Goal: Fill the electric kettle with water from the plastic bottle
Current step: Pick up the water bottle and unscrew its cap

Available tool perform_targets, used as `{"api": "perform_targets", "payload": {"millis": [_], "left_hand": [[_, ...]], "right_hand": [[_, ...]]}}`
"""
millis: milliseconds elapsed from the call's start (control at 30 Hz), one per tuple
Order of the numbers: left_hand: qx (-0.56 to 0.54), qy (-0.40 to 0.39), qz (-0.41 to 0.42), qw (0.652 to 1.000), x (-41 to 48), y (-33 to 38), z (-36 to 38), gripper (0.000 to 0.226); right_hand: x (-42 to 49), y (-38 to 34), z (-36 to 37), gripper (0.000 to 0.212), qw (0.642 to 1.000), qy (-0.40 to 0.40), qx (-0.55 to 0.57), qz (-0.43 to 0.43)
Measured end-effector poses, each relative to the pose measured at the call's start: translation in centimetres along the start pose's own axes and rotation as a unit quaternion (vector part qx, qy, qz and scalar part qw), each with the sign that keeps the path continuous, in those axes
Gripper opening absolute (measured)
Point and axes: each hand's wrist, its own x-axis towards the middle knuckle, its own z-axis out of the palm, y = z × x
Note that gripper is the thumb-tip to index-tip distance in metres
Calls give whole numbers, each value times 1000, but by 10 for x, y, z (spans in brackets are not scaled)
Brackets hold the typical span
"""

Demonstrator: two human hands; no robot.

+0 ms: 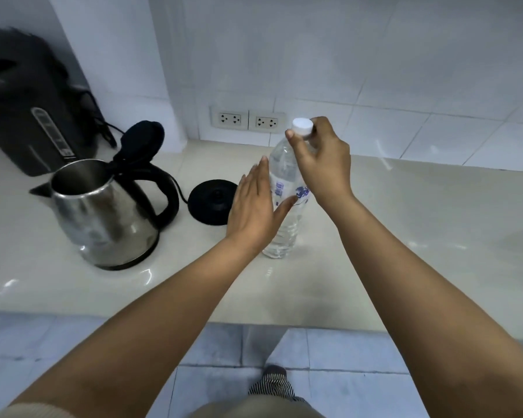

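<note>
White tiled wall (375,55) with 2 sockets (230,118) above a glossy cream counter (420,224), pale tiled floor (73,342).

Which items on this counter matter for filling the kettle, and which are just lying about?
Job: electric kettle, lid open; plastic bottle; its white cap, pinched by the right hand; left hand, flat beside the bottle.
Lying about: round black base; black appliance; wall sockets.

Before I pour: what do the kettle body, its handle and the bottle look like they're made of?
Kettle: looks like polished steel; its silver wall mirrors the surroundings. Handle: probably black plastic, with a dull sheen and a moulded curve. Bottle: thin clear plastic, see-through, with a ribbed lower wall. Its white cap looks like opaque plastic.
</note>
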Motion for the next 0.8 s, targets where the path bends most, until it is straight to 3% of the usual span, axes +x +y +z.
{"api": "perform_targets", "payload": {"millis": [467,800], "left_hand": [[59,33,-38,997,-79,-70,-94,90],[13,60,-67,996,-83,-88,-116,101]], "right_hand": [[-70,-96,56,34,996,-51,55,-49],[-75,-118,78,37,992,-96,23,-78]]}}
